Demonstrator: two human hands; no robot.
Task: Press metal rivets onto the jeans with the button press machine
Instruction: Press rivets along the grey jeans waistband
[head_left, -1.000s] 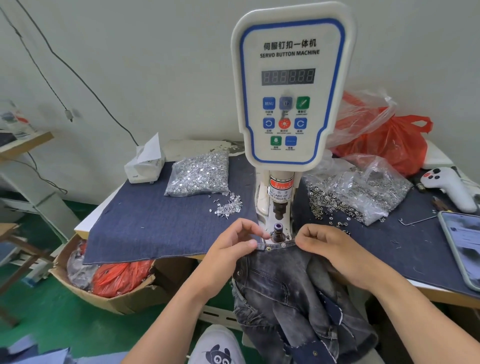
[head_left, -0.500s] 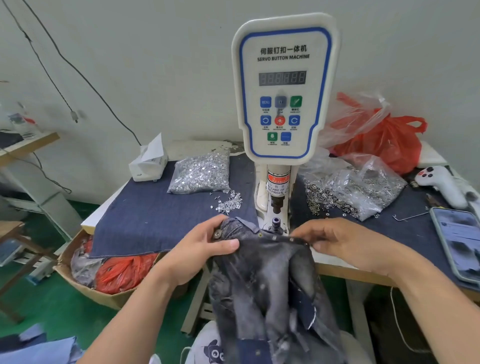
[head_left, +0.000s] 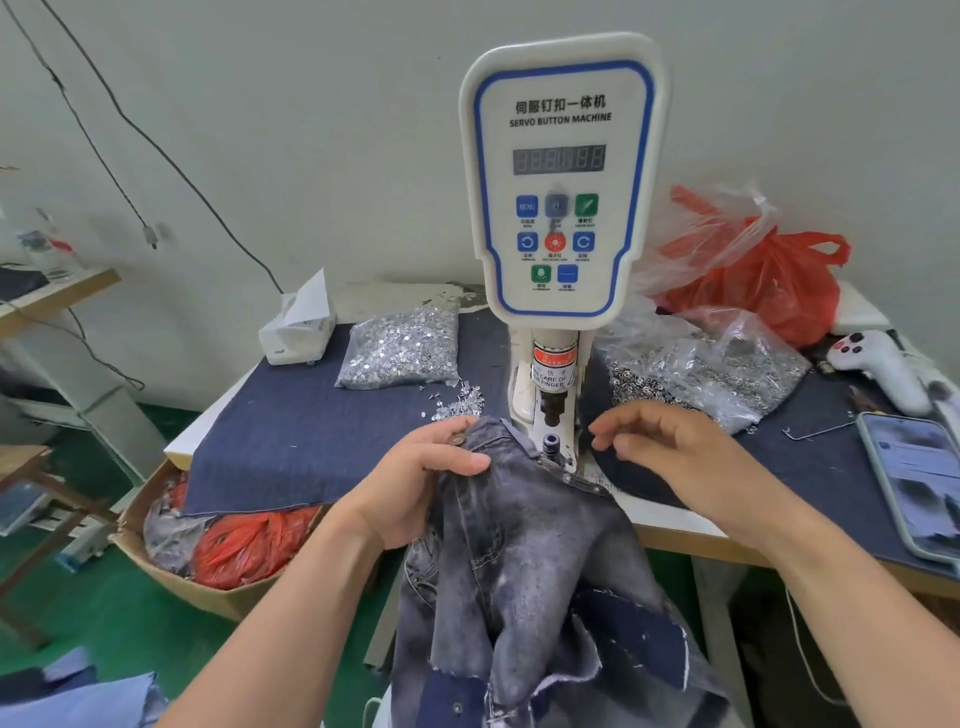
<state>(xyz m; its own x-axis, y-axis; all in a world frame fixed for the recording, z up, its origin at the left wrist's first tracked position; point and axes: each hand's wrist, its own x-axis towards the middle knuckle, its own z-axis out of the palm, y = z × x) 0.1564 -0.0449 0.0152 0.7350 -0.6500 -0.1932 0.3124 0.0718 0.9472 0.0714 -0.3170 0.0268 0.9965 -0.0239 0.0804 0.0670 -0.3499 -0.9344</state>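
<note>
Your left hand grips the jeans at the waistband, thumb laid over the top, fingers curled under the fold; the metal button shows just above your thumb. Your right hand hovers just right of the press, fingers loosely spread, holding nothing; it touches no fabric that I can see.

Jeans hang off the table edge toward your lap; the waistband corner lies at the die, beside it rather than over it, as far as I can tell; the punch is up, gap open.

Step in hand looks like repositioning for the next rivet; to do it well: take the band with the right hand too, pull it flat and taut between both hands; slide the marked spot square over the die, one layer stack only, no fold tucked under; keep fingertips out to the sides of the punch, the warning label says as much; support the hanging weight so it does not drag the band off centre.

Rivet bag sits left of the press, ring bag right, loose rivets near your left hand; whether the die is loaded is too small to tell; check before pressing.
</note>
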